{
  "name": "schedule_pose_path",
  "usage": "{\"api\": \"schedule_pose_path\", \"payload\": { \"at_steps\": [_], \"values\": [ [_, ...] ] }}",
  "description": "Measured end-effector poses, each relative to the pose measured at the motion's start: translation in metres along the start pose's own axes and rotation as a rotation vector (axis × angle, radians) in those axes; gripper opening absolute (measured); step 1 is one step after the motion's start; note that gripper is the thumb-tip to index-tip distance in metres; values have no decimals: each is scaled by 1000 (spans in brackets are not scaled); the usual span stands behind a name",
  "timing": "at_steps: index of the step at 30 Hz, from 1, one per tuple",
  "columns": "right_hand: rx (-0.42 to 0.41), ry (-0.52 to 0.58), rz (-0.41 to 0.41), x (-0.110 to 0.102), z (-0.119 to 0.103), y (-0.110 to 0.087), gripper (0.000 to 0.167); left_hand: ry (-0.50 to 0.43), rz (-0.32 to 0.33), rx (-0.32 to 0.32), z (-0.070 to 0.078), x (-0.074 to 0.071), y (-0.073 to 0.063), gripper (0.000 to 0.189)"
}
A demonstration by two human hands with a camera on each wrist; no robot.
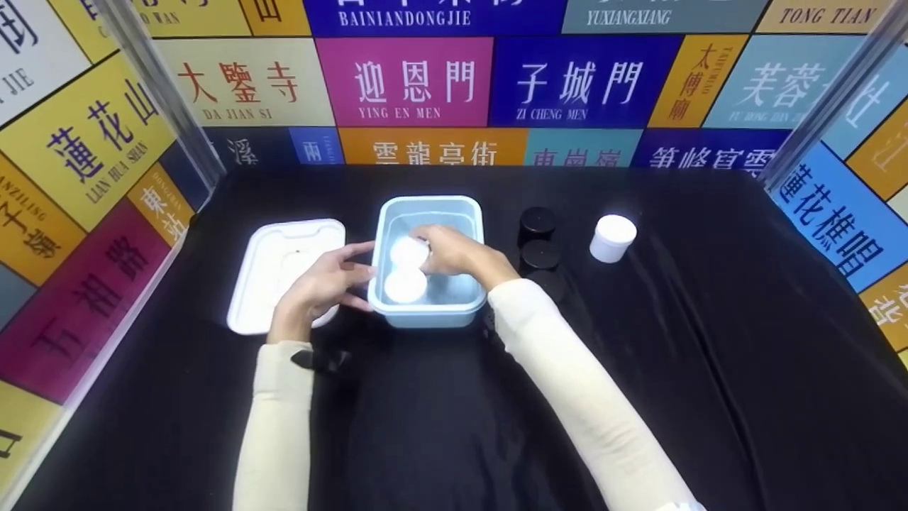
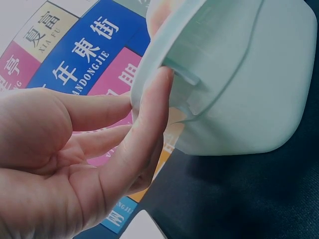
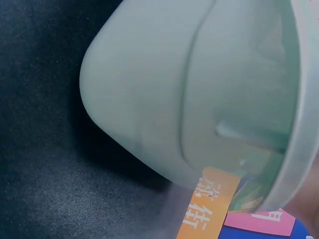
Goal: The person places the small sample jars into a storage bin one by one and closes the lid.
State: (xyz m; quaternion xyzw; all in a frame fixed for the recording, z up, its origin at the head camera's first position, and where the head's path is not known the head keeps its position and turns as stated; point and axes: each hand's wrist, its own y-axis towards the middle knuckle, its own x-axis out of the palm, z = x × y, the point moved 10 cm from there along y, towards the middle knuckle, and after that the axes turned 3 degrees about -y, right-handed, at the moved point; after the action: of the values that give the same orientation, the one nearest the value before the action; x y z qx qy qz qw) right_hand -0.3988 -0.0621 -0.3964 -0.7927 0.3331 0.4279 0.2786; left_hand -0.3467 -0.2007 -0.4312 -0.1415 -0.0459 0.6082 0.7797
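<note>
A light blue-green plastic container [image 1: 429,319] stands on the dark cloth. Inside it, on the left, are two white round jars, a rear jar [image 1: 408,250] and a front jar [image 1: 406,285]. My right hand [image 1: 454,252] reaches down into the container and grips the rear jar from its right side. In the right wrist view the container's wall [image 3: 144,89] hides most of that hand. At the container's left rim, the fingertips of my left hand [image 1: 326,280] touch the outside. Its fingers [image 2: 159,94] are extended against the rim in the left wrist view.
A white lid [image 1: 262,284] lies flat left of the container, partly behind the left hand. Several black round jars stand in a row to the right, the rearmost jar [image 1: 537,221] among them. Farther right is another white jar [image 1: 613,238]. Printed panels [image 1: 404,81] wall the back and sides.
</note>
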Motion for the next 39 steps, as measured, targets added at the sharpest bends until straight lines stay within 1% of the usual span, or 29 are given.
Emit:
{"api": "schedule_pose_path", "payload": {
  "at_steps": [6, 13, 17, 22, 25, 29, 35, 39],
  "values": [
    [-4, -3, 9, 1, 2, -2, 65, -6, -8, 2, 1, 2, 1, 62],
    [-19, -8, 27, 5, -1, -1, 65, -18, -3, 7, -1, -2, -1, 62],
    [-27, 49, 37, 4, -5, -2, 67, -25, -2, 16, -1, -5, -5, 63],
    [-26, 138, 78, -10, -3, -11, 70, -31, -8, 23, 0, -3, -4, 64],
    [-24, 180, 116, -23, 1, -21, 69, -37, -11, 21, 0, 0, -2, 64],
    [-28, 272, 186, -43, 9, -37, 61, -29, -20, 23, 1, 1, -1, 65],
    [-4, 402, 360, -71, 25, -65, 51, -24, -22, 27, 1, 1, -1, 63],
    [-5, 499, 471, -84, 37, -86, 45, -24, -31, 33, 1, 2, -1, 63]
  ]
}}
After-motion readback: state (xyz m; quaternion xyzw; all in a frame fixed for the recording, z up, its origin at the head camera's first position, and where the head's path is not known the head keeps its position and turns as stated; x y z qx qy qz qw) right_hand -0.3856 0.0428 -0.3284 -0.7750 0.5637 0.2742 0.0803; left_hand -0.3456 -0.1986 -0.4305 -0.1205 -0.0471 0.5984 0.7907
